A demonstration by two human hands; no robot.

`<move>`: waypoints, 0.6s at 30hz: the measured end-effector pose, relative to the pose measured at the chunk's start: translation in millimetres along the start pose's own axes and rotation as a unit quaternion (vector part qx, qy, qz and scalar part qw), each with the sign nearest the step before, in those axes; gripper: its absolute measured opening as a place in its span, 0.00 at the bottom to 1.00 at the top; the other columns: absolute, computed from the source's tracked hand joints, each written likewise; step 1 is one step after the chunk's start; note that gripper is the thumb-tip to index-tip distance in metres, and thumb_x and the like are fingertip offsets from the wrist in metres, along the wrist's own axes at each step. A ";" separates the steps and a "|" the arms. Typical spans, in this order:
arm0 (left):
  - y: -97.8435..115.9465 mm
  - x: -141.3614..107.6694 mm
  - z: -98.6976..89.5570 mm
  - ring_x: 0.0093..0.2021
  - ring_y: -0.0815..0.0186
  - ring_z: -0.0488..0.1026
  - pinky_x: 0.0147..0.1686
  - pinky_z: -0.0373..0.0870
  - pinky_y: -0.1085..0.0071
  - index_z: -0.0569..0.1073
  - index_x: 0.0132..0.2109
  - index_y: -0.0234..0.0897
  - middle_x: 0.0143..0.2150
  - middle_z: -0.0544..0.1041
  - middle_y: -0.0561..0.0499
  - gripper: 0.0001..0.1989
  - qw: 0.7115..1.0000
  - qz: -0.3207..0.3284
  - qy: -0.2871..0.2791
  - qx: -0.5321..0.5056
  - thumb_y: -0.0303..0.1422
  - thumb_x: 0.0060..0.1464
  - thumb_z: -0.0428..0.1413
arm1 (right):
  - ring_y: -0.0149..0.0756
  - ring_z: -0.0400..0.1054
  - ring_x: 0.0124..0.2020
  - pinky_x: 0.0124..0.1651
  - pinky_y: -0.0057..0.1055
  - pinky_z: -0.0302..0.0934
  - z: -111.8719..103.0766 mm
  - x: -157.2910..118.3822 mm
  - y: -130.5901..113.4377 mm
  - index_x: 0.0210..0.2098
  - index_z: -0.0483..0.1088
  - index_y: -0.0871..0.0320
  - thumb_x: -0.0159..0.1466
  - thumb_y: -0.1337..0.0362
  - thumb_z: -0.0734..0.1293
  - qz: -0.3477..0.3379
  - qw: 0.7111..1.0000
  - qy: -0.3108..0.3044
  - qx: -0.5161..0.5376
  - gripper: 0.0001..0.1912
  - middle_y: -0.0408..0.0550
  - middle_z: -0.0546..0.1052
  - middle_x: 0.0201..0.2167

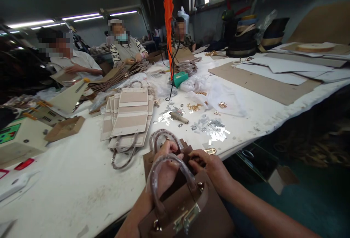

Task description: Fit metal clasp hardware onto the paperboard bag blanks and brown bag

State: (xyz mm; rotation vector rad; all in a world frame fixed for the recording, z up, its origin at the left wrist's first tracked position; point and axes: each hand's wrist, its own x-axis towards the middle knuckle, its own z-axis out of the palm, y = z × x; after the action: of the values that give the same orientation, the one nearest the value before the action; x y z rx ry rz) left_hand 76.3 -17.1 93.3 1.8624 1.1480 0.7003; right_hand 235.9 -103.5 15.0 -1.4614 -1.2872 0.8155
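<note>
A brown handbag (202, 208) with a plastic-wrapped handle (157, 179) and a metal clasp (188, 218) is closest to me, at the table's front edge. My left hand (168, 157) shows behind that handle, fingers bent and closed on a brown bag panel (186, 153). The fingers of my right hand (209, 163) pinch the same panel from its right side; their tips are partly hidden. Just beyond the right hand lies a gold oval plate (210, 151). More wrapped handles (164, 133) rise behind my left hand.
Stacked beige bag panels (129, 119) lie left of centre. Metal plates (216, 130), a taped rod (179, 117) and gold fittings (194, 106) are scattered ahead. A cardboard tray (65, 128) and a machine (24, 135) stand left. Several co-workers sit across the table; an orange-wrapped cord (167, 22) hangs down.
</note>
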 end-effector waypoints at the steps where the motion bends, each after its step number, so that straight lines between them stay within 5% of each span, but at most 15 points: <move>1: 0.0 0.0 -0.2 0.29 0.66 0.66 0.31 0.63 0.67 0.65 0.36 0.43 0.30 0.71 0.56 0.09 1.000 0.000 -0.004 -0.006 0.32 0.51 0.59 | 0.37 0.76 0.36 0.40 0.30 0.68 -1.7 0.5 -2.2 0.46 0.75 0.51 0.68 0.61 0.68 -0.001 1.000 -0.009 -0.005 0.08 0.43 0.81 0.36; 18: -4.4 -1.9 3.6 0.30 0.65 0.65 0.32 0.62 0.65 0.62 0.34 0.44 0.31 0.69 0.56 0.10 1.000 0.018 -0.004 -0.005 0.31 0.51 0.59 | 0.34 0.72 0.35 0.39 0.29 0.63 -14.4 3.3 -19.5 0.45 0.75 0.50 0.69 0.64 0.67 -0.009 0.997 -0.070 -0.041 0.06 0.40 0.78 0.34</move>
State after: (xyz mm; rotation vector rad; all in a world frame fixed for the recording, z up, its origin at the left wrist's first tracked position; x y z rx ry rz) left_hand 76.4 -19.0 87.6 1.8809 1.1058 0.7171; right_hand 244.0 -104.7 38.1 -1.4772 -1.4520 0.8740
